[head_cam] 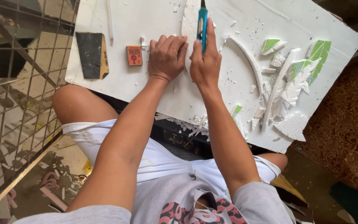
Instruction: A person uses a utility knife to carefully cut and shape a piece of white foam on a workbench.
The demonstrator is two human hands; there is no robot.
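We hold the blue knife (202, 25) in our right hand (206, 62), fingers closed around its handle, and its long axis runs from near to far. The blade end touches the white foam strip (189, 20), which also runs near to far, just beyond both hands. Our left hand (166, 56) lies flat with fingers together, pressing the white board (146, 87) just left of the knife. The far side has open room; cut foam pieces (286, 87) lie at the right.
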